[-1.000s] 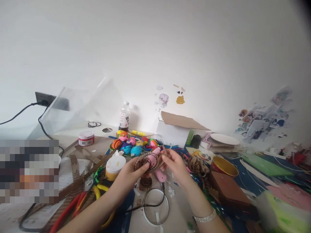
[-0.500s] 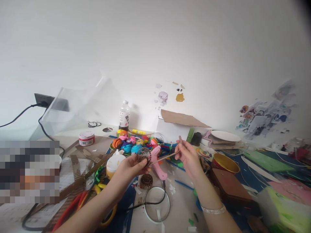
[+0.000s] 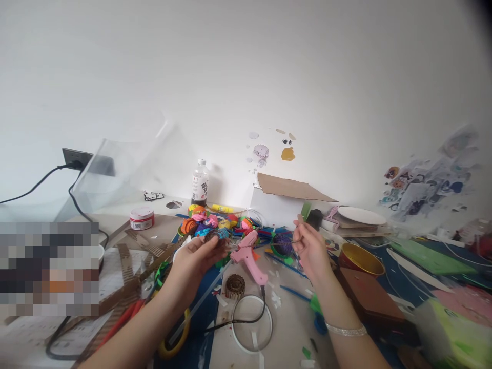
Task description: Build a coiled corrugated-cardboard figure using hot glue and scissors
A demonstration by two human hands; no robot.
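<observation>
1. My left hand (image 3: 194, 255) is pinching a brown coil (image 3: 212, 236) between thumb and fingers, above the table (image 3: 286, 328), in front of the colourful balls (image 3: 199, 212).
2. My right hand (image 3: 312, 251) is clamping a brown strip (image 3: 300, 219) with fingertips together; its free end is pointing upward.
3. The strip's long axis appears to be running sideways toward the coil; the join is showing too faintly to confirm.
4. A pink glue gun (image 3: 250, 264) is lying between my hands, handle pointing toward me, slightly right.
5. A second coil (image 3: 235, 286) is resting nearer me, spiral face upward.
</observation>
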